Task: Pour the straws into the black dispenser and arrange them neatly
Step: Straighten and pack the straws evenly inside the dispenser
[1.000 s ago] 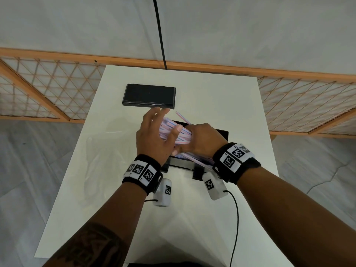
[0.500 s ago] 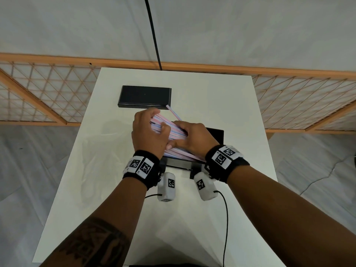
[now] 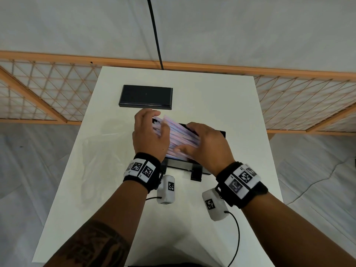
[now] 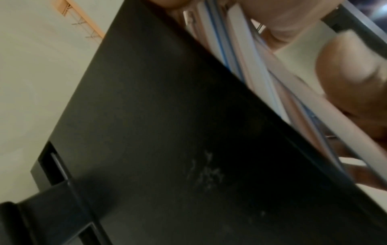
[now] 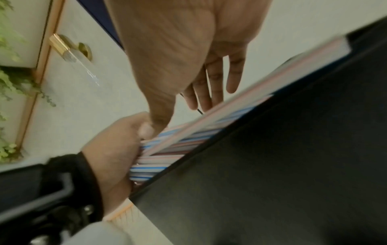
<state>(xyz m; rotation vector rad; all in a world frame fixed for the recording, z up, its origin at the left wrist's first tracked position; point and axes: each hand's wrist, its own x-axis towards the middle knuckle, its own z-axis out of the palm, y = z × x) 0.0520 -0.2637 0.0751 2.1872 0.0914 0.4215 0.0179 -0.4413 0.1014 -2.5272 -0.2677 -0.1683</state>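
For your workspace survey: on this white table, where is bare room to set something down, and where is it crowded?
Free: the table's left strip beside the left hand, its near end before the wrists, and the far right beside the black lid. Crowded: the middle, where both hands, the right hand included, work the straws over the black dispenser.

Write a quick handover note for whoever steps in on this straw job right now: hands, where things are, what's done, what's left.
Left hand: curled round the left ends of the straws.
Right hand: fingers straight, pressing on the right of the bundle.
Straws: striped bundle sitting askew in the open black dispenser, near centre of the white table.
Black lid: lying flat further back.
Done: straws in the dispenser.
Left: level and align them.
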